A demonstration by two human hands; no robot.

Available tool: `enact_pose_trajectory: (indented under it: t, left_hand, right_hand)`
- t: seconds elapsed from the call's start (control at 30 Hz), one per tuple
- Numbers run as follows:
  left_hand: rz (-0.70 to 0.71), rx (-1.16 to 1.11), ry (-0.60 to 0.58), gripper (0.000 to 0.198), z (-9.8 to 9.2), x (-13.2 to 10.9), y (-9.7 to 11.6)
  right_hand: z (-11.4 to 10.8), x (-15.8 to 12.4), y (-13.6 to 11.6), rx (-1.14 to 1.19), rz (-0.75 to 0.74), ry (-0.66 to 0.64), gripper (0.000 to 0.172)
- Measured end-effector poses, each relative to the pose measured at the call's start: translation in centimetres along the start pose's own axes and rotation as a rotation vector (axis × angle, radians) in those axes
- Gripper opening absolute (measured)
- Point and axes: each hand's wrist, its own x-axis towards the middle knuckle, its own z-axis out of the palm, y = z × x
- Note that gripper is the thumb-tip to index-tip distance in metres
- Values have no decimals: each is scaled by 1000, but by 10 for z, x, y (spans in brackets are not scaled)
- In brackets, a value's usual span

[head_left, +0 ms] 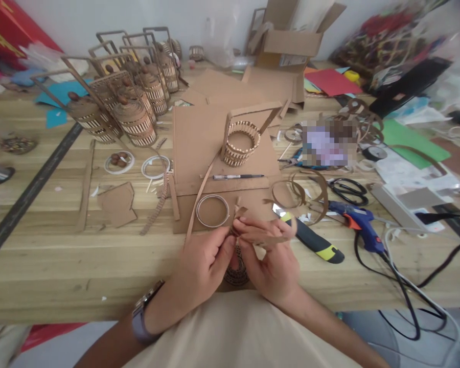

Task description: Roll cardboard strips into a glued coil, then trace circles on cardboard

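The left hand [205, 266] and the right hand [274, 263] meet at the lower centre of the frame, fingers bent and drawn in, thumbs near the forefingers. They pinch a brown cardboard strip [270, 239] between them, its free part curving out over the right hand's fingers (the exact point of the left hand's grip is hidden by its own thumb and fingers). Just below the fingertips, a coiled cardboard piece [236, 277] shows between the two hands. A watch [147, 313] circles the left wrist.

Just above the hands lies a pale ring [198, 210], with a long thin strip [200, 197] curving past its left side. Beyond it, a pen [237, 177] lies crosswise near the front edge of a cardboard sheet [191, 138], on which a small slatted basket [235, 156] with a squared handle stands upright.

Right of the hands, a black-and-yellow utility knife [314, 240] lies at a slant; farther right are a blue glue gun [362, 227] and black-handled scissors [348, 193]. At centre left, round brown beads [118, 159] sit inside a white ring. Lidded baskets [138, 122] with tall handles crowd the upper left, and a cardboard box [289, 43] with raised flaps stands at the upper right of centre.
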Motion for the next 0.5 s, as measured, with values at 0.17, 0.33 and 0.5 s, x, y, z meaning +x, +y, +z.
enact_pose_trajectory:
  t: [0.17,0.33,0.5]
  left_hand:
    - [34,13,-63,34,0,-2,1]
    - [-32,-32,-40,32,0,0,-2]
    - [-37,48,-60,33,3,1,-1]
  right_hand:
    - [0,1,0,150,181,28,22]
    - [-5,2,4,70,-7,-35,26]
    - [-2,-1,2,70,36,28,20]
